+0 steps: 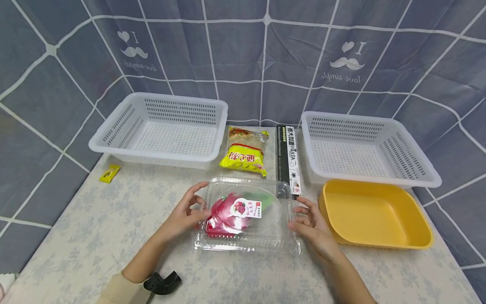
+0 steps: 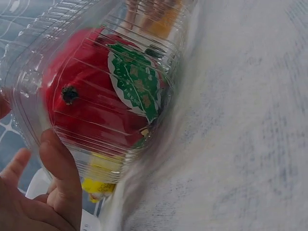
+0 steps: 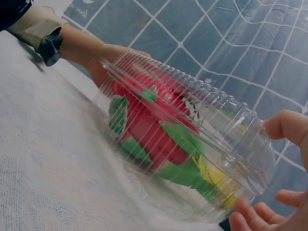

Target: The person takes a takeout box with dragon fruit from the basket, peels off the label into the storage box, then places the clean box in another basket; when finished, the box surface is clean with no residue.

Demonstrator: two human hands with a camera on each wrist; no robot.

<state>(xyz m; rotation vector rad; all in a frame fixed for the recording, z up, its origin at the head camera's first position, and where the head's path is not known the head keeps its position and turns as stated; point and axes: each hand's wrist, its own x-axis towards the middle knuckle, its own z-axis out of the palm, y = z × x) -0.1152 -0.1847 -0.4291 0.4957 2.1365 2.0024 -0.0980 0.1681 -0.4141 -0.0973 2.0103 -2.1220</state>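
Note:
A clear plastic clamshell box [image 1: 275,234] lies in front of the person in the head view, its lid down. Inside, toward the left, sits a red dragon fruit [image 1: 224,217] with green leaf tips, and a printed label [image 1: 247,208] is on the lid. The left hand [image 1: 191,211] grips the box's left side, thumb on top at the rim. On the opposite side, the right hand [image 1: 312,223] holds the right edge between thumb and fingers. A green sticker [image 2: 137,82] shows on the fruit in the left wrist view.
White slotted baskets stand at back left [image 1: 167,158] and back right [image 1: 376,179]. Between them lie a yellow food packet [image 1: 244,154] and a black-and-white pasta box [image 1: 286,156]. A yellow basin [image 1: 376,211] is right of the right hand; a small yellow sachet [image 1: 109,173] lies far left.

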